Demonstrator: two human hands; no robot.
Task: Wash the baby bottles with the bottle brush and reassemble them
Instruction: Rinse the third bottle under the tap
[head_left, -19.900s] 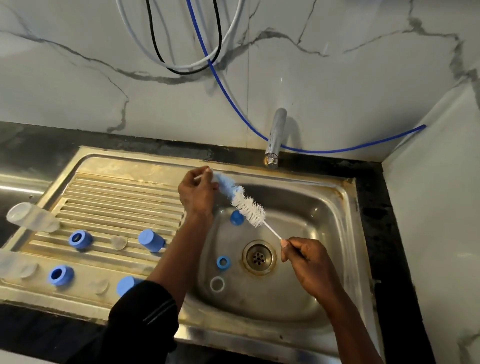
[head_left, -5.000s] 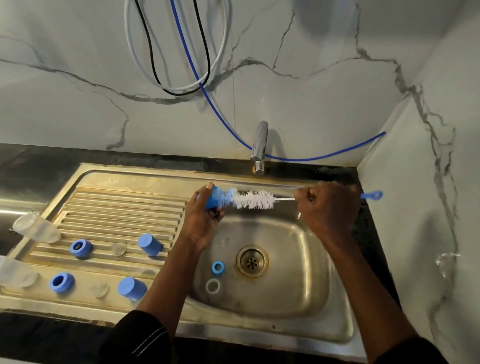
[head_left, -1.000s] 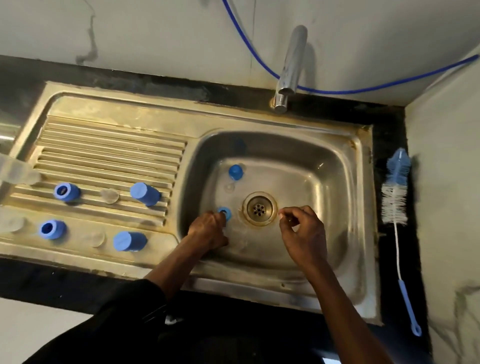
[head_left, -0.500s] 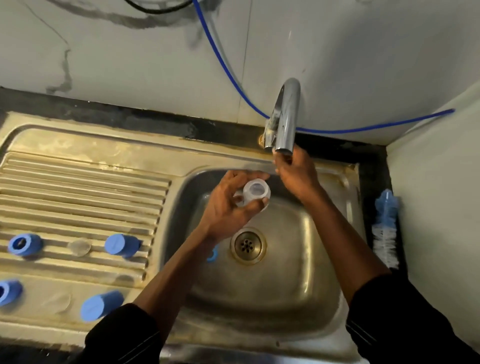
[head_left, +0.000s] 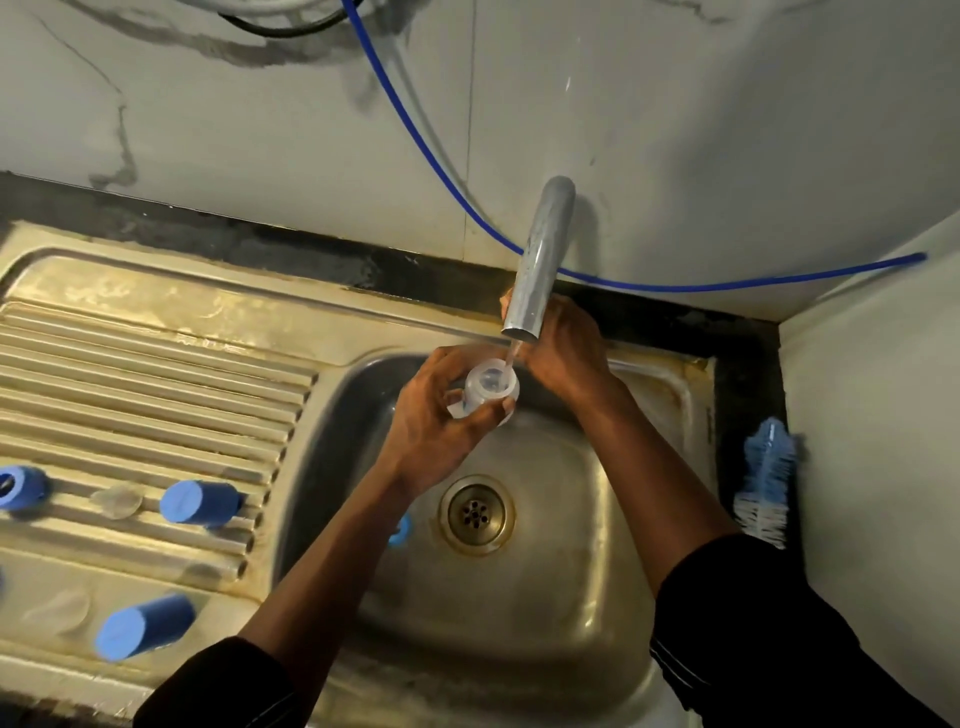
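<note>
Mid-frame under the tap (head_left: 540, 270), the left hand (head_left: 436, 431) wraps the bottle (head_left: 491, 387), likely light, stiff and wet-slippery, best gripped round its body; the right hand (head_left: 566, 353) has its fingers hidden behind the tap.

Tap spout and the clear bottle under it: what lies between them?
A thin stream of water runs from the tap spout into the clear bottle, held by the left hand; head view.

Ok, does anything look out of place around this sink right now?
Only small things. A small blue plastic part lies in the steel sink basin beside the round drain, apart from the blue caps on the ribbed drainboard. The blue-and-white bottle brush lies squeezed against the right wall. Nothing looks broken.
</note>
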